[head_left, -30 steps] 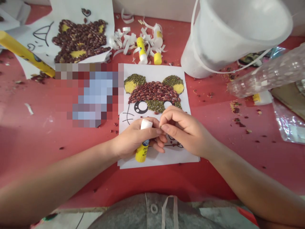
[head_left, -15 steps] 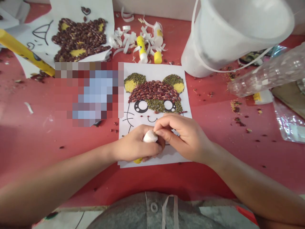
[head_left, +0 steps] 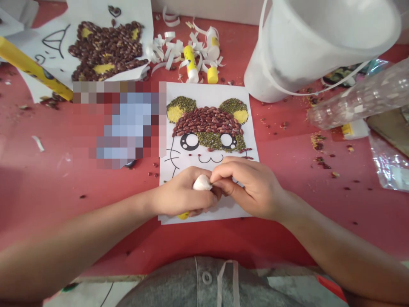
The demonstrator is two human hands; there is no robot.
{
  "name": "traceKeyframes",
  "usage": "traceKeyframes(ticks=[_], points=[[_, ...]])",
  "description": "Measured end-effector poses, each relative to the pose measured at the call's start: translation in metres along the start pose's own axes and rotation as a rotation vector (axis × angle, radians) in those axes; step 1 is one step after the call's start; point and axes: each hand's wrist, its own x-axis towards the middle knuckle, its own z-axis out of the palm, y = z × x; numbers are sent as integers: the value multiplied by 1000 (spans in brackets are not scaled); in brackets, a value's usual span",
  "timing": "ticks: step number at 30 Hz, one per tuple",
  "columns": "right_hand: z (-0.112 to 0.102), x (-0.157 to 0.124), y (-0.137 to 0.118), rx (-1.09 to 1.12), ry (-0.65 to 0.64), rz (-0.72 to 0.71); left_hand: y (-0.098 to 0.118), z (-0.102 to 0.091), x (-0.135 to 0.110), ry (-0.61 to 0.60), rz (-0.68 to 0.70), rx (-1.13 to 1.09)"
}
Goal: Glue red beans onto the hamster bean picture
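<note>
A glue stick [head_left: 202, 183] is clamped in the left hand [head_left: 180, 192], its label hidden. The right hand [head_left: 246, 187] is brought against its white end, above a bean-covered hamster sheet [head_left: 204, 91]; any grip cannot be told.

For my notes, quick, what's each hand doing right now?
Left hand: closed, holding a glue stick.
Right hand: fingers pinched at the stick's white end.

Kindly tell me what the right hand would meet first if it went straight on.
The right hand would probably meet the white end of the glue stick held in the left hand.
</note>
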Motion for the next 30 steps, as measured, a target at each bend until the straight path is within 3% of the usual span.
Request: traceKeyframes(ticks=[16,25,28,30], points=[[5,-2,2,89,84,-25,3,2,3,14,-50,-204],[2,2,-5,674,6,437,7,1,3,23,-41,-193],[-2,1,-3,646,51,497,6,-1,2,2,-44,-186],[-7,-1,1,487,110,505,5,-2,1,-30,-47,-188]])
